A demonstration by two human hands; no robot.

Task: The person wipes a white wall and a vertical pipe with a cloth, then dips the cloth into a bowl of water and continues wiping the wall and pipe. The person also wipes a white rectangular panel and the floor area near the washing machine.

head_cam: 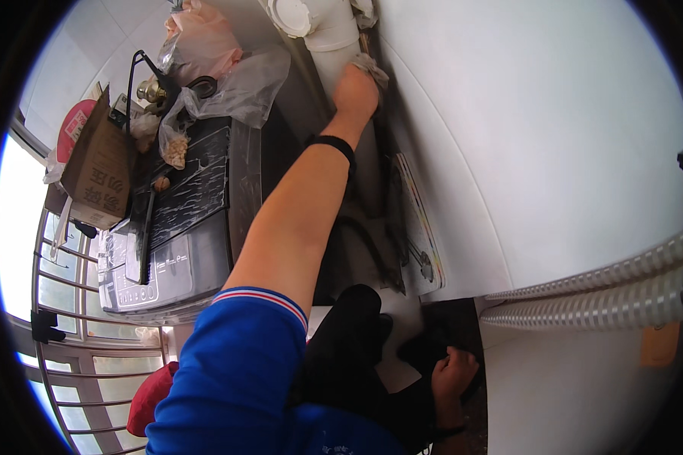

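Observation:
My left hand point(357, 91) is reached far forward and closed around a crumpled greyish cloth point(374, 69). It presses against a thick white plastic drainpipe point(331, 68), close to where the pipe joins a wider fitting point(327, 38). My left wrist wears a black band point(336, 147). Low on the right, my right hand point(455, 372) is curled into a loose fist beside my dark trousers point(347, 341). Nothing shows between its fingers.
A film-covered washing machine point(176, 250) stands left, bearing a cardboard box point(99, 165), plastic bags point(202, 40) and a walnut point(161, 183). A white panel point(546, 142) rises on the right. Ribbed hoses point(592, 310) run below it. A thin board point(421, 227) leans there.

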